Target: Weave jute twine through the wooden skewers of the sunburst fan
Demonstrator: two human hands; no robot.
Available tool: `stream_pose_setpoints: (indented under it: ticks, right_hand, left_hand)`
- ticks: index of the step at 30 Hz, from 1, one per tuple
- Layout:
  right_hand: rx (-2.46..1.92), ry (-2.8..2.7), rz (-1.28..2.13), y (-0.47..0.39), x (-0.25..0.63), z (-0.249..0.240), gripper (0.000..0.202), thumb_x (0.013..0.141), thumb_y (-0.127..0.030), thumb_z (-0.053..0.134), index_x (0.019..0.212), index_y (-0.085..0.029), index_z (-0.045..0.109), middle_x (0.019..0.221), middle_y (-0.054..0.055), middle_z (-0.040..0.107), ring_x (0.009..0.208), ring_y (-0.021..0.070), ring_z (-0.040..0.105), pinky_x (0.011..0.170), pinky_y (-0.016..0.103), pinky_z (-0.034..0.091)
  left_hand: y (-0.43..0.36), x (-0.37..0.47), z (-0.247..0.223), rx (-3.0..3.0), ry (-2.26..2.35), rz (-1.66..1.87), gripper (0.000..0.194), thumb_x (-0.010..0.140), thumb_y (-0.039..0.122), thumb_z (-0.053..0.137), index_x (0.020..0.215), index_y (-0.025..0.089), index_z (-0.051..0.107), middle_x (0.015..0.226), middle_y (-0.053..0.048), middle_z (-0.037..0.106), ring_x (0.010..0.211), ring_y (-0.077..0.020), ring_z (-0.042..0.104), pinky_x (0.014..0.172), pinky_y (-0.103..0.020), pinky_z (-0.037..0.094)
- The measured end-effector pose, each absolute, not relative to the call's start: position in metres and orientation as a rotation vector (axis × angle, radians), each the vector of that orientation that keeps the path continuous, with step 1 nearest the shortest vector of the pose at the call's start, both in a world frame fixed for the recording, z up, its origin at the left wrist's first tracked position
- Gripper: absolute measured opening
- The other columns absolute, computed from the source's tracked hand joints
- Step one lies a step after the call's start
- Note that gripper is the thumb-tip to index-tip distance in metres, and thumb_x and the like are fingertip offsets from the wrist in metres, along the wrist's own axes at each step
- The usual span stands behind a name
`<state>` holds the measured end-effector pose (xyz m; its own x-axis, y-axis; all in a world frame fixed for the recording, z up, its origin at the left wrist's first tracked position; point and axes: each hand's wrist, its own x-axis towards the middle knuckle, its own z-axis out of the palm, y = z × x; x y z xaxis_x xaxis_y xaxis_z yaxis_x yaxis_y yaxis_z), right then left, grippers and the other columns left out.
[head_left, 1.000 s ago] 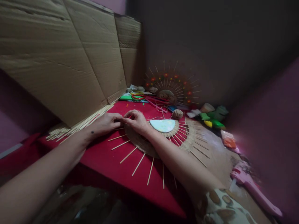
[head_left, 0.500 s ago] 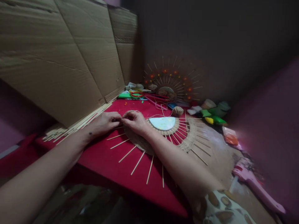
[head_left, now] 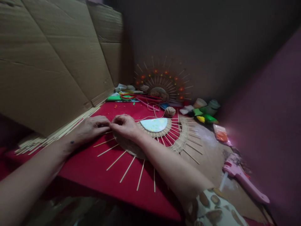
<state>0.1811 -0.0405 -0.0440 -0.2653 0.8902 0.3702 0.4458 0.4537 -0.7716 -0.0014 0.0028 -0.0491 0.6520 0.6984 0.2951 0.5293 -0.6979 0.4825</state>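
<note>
A woven half-round piece with sticks fanning out lies on the red cloth, its outer woven band [head_left: 182, 138] curving round a light blue half-disc [head_left: 154, 125]. My left hand [head_left: 92, 127] is closed at the left end of the band, its thumb and fingers pressed together. Touching it at the fingertips, my right hand [head_left: 124, 125] pinches over the same end and hides part of the weave. What the fingertips grip is too small to make out. Thin twine runs from behind my right hand towards a twine ball [head_left: 169, 111].
Loose sticks [head_left: 58, 130] lie along a large cardboard sheet [head_left: 58, 62] at left. A decorated sunburst piece [head_left: 158, 81] stands at the back. On the right are coloured packets [head_left: 210, 118] and a pink glue gun [head_left: 244, 179]. The red cloth's edge [head_left: 117, 188] is in front.
The whole view has shifted, so things appear farther left. Both hands keep nearly the same closed pose at the band's left end.
</note>
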Motion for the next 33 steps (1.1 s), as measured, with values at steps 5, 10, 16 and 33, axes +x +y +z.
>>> stream_pose_setpoints:
  ticks: [5,10,16,33]
  right_hand:
    - [-1.127,-1.901,0.718,-0.039,0.182,-0.046,0.012,0.079,-0.021,0.064,0.067,-0.016,0.063,0.064,-0.004,0.057,0.066,0.0097,0.054,0.062,0.019,0.04]
    - [-1.095,-1.849,0.808,-0.039,0.182,-0.049,0.011,0.077,-0.019,0.064,0.067,-0.016,0.061,0.063,-0.004,0.056,0.065,0.0093,0.054,0.061,0.018,0.041]
    - [-1.049,-1.792,0.874,-0.042,0.186,-0.047,0.01,0.073,-0.018,0.063,0.064,-0.015,0.062,0.059,-0.005,0.055,0.059,0.0083,0.049,0.056,0.019,0.037]
    - [-1.099,-1.761,0.922,-0.056,0.192,-0.036,0.013,0.071,-0.025,0.059,0.062,-0.017,0.063,0.061,-0.001,0.062,0.063,0.0125,0.056,0.063,0.024,0.042]
  left_hand:
    - [-0.004,0.0,-0.046,2.484,0.959,0.648,0.024,0.083,0.041,0.055,0.079,0.019,0.063,0.075,0.002,0.063,0.072,-0.0138,0.053,0.069,-0.024,0.041]
    - [-0.007,0.002,-0.044,2.469,0.961,0.684,0.023,0.082,0.04,0.054,0.078,0.019,0.062,0.074,0.002,0.063,0.072,-0.0141,0.053,0.069,-0.024,0.041]
    - [-0.007,0.004,-0.044,2.441,1.017,0.603,0.03,0.079,0.044,0.052,0.081,0.017,0.065,0.08,-0.003,0.066,0.076,-0.0161,0.058,0.073,-0.024,0.043]
    - [-0.014,0.007,-0.041,2.486,1.05,0.58,0.024,0.078,0.024,0.048,0.086,0.016,0.069,0.086,-0.005,0.067,0.081,-0.0158,0.06,0.076,-0.027,0.045]
